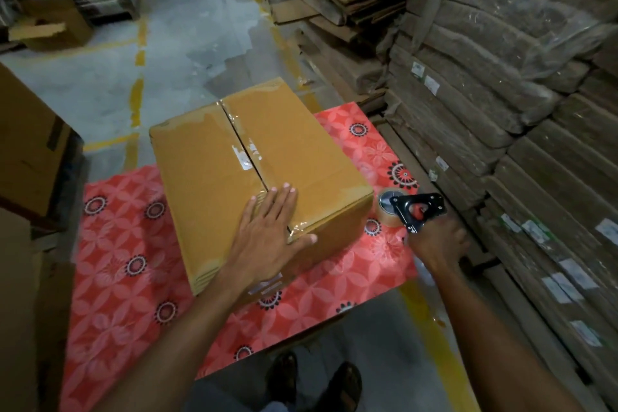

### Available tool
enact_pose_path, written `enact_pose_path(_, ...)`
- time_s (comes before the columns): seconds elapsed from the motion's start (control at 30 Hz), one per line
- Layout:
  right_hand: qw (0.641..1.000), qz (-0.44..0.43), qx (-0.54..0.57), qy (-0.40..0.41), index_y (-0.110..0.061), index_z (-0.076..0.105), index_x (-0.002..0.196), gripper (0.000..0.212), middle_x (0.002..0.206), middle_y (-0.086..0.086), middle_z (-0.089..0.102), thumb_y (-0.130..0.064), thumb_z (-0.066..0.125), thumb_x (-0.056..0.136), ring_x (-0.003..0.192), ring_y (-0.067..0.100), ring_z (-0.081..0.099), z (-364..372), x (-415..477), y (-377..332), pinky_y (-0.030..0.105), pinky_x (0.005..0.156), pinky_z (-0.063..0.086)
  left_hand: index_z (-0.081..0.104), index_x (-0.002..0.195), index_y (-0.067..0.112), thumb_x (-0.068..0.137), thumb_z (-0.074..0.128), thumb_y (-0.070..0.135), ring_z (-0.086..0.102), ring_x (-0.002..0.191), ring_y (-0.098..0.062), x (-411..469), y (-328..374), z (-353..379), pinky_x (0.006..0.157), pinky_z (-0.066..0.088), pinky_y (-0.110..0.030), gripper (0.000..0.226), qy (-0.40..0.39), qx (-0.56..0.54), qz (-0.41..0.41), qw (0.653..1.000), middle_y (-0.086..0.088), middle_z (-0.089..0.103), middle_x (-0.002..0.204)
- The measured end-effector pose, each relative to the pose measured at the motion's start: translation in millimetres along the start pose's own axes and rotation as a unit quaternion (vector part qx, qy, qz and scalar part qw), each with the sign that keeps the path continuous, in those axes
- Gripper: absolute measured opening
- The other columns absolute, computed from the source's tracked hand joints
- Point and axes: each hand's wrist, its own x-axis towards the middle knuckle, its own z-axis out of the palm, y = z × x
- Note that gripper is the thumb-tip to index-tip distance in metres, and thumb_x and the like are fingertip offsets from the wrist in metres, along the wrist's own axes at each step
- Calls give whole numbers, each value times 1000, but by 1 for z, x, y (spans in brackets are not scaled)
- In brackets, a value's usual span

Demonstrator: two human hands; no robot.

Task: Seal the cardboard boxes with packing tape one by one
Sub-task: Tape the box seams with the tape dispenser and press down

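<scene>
The left hand (271,231) is laid flat, fingers straight, on the near end of the cardboard box (214,177), probably to press tape down. The tape dispenser (418,211) is gripped by the right hand (434,244) just beside the box, presumably held ready. On the worktop (127,244), the box's taped seam, seemingly its long axis, is pointed away, slightly leftward.

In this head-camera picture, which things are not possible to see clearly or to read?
Head view throughout.
- The near end of the taped seam on the brown cardboard box: covered by the left hand.
- The handle of the black tape dispenser: hidden inside the right hand.
- The white labels on the stacked flat cartons: too small and blurred to read.
- The large brown carton at left: cut off by the frame edge.
</scene>
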Motion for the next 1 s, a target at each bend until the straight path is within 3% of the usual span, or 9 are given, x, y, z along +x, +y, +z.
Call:
enact_pose_path(0.1,967,-179,90,157,-6,65,112,32,110,21,64,-17,63,83,104,40,59,-62,-32,-85,47,90,46,-6,160,27,96,6,73,-17,152,-6,14,-7,-10,124,-10,-41,80,-7,-69,-23,997,12,-16,165)
enact_pose_path(0.17,923,-317,195,102,-7,67,110,27,105,13,68,-8,61,84,100,31,61,-79,-52,-143,35,87,46,-1,161,25,99,3,65,-12,153,-9,33,-24,-14,124,-7,-44,74,6,-73,-43,996,10,-8,167)
enact_pose_path(0.2,906,-373,195,52,-7,68,109,25,103,11,70,-5,60,85,98,27,61,-80,-64,-171,32,85,45,1,161,23,101,4,61,-9,154,-11,45,-36,-16,124,-5,-45,71,8,-65,-58,996,8,-6,168)
enact_pose_path(0.3,869,-477,126,-31,-7,68,103,20,100,14,69,-9,57,86,99,34,61,-48,-82,-238,40,89,48,1,161,22,105,6,51,-4,155,-15,81,-79,-26,124,-2,-50,64,-6,-46,-87,995,7,-5,168)
enact_pose_path(0.47,856,-513,64,-6,-5,65,109,19,105,17,66,-9,55,93,100,39,60,5,-68,-313,45,88,48,-1,161,27,106,7,49,-3,155,-15,131,-155,-38,123,-1,-54,59,-8,-23,-80,997,12,-6,167)
enact_pose_path(0.57,849,-528,12,1,-4,58,125,33,123,18,62,-8,53,93,116,37,56,16,-46,-354,43,100,42,0,161,30,107,8,49,-3,155,-15,165,-194,-44,122,1,-55,58,-4,-28,-82,996,14,-3,167)
enact_pose_path(0.7,867,-493,-69,-27,-8,23,157,55,165,9,26,-24,34,105,153,25,20,20,-22,-400,45,122,16,1,161,32,108,12,46,1,155,-17,204,-223,-50,122,4,-55,56,-4,-29,-67,997,15,-1,167)
enact_pose_path(0.8,867,-485,-108,-19,-10,11,160,58,169,6,11,-32,24,108,156,21,7,30,-17,-408,46,125,5,3,161,32,108,13,43,8,155,-18,215,-230,-46,120,11,-55,55,10,-12,-59,998,15,1,167)
enact_pose_path(1.0,869,-480,-116,7,-14,11,161,59,170,3,10,-36,19,107,156,18,6,38,-20,-399,45,126,5,3,160,30,106,13,42,10,154,-18,216,-231,-39,117,18,-54,57,35,15,-59,998,14,2,168)
